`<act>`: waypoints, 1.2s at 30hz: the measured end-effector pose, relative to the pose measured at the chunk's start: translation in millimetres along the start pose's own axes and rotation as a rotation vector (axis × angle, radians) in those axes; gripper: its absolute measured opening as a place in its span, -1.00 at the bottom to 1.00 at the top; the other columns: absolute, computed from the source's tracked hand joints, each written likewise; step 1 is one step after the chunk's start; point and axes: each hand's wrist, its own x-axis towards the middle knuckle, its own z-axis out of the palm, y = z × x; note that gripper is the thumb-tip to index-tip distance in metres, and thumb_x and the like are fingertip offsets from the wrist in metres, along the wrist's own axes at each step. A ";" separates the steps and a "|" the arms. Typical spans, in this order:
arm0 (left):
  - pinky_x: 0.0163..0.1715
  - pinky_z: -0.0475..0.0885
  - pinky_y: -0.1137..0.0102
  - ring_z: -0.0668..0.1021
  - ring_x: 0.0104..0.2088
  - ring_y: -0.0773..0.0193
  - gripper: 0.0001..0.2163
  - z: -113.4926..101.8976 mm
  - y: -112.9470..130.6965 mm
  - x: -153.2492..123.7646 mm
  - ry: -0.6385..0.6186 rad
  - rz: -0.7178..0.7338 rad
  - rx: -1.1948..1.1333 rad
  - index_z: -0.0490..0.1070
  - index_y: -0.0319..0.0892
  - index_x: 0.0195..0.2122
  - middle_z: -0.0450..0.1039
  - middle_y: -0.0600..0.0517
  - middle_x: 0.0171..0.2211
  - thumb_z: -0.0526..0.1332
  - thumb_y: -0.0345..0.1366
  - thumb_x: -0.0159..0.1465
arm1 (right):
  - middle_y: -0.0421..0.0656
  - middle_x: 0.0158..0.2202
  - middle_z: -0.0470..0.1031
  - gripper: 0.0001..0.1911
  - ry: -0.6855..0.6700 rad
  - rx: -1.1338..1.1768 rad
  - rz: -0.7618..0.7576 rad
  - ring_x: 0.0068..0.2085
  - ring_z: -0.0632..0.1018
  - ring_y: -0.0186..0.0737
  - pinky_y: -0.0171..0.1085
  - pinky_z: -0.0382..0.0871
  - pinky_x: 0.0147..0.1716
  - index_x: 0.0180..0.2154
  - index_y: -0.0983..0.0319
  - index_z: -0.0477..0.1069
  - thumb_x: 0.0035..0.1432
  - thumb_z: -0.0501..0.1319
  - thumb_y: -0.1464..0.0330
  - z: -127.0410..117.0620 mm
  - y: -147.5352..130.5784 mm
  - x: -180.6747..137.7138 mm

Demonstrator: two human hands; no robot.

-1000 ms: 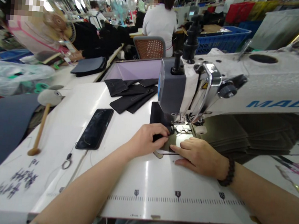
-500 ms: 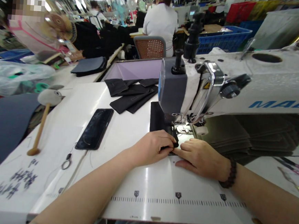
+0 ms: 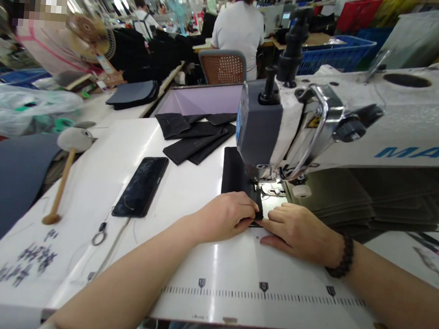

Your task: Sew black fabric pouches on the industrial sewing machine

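A folded piece of black fabric [image 3: 236,176] lies under the presser foot [image 3: 257,186] of a sewing machine [image 3: 263,122], partly hidden by the machine head. My left hand [image 3: 229,213] is closed on its near edge, pinching it between thumb and fingers. My right hand [image 3: 294,228] rests on the table just right of it. Its index fingertip touches the fabric's near corner, while the thumb lies apart on the white surface. The bright metal needle plate [image 3: 274,190] shows beyond the right fingers.
Several black fabric pieces [image 3: 197,135] lie behind, left of the machine. A phone [image 3: 141,186] and a wooden-handled mallet-like tool [image 3: 65,172] are on the left. Stacked olive panels [image 3: 334,196] and pink-handled scissors [image 3: 435,247] lie right. A ruler strip [image 3: 232,293] marks the front. Other people sit beyond.
The view has shifted slightly, so the machine appears a little further right. Both hands stay at the near edge of the black fabric, with hardly any visible movement against it.
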 end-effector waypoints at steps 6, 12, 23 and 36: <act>-0.20 0.38 0.38 0.45 -0.25 0.26 -0.88 -2.1 0.2 0.1 -0.029 -0.007 0.035 0.41 -0.29 -0.38 0.42 -0.06 -0.27 0.09 -0.51 0.16 | -0.14 -0.47 0.37 -0.68 0.014 -0.001 -0.042 -0.44 0.35 -0.24 -0.26 0.17 -0.41 -0.23 0.32 0.39 0.24 -0.03 0.25 -0.8 1.0 -1.5; -0.20 0.38 0.37 0.44 -0.24 0.25 -0.88 -4.6 -0.5 0.0 -0.013 0.022 0.048 0.41 -0.31 -0.39 0.42 -0.07 -0.27 0.09 -0.51 0.16 | -0.15 -0.45 0.38 -0.70 0.008 0.005 -0.031 -0.42 0.36 -0.22 -0.24 0.19 -0.38 -0.17 0.32 0.38 0.22 0.03 0.26 1.0 2.1 -1.5; -0.15 0.37 0.35 0.42 -0.20 0.24 -0.91 0.1 -1.3 -0.3 -0.062 0.100 0.177 0.40 -0.31 -0.37 0.43 -0.08 -0.26 0.11 -0.48 0.18 | -0.14 -0.47 0.38 -0.66 0.024 -0.008 -0.063 -0.44 0.36 -0.24 -0.25 0.17 -0.42 -0.21 0.33 0.39 0.25 -0.04 0.24 0.8 1.6 -2.5; -0.16 0.34 0.34 0.40 -0.20 0.20 -0.88 -3.7 -1.7 -0.3 -0.144 0.135 0.249 0.41 -0.30 -0.32 0.42 -0.05 -0.23 0.09 -0.46 0.21 | -0.16 -0.49 0.38 -0.63 0.048 -0.020 -0.111 -0.47 0.34 -0.23 -0.24 0.14 -0.46 -0.22 0.33 0.40 0.27 -0.09 0.25 -2.3 1.5 -4.8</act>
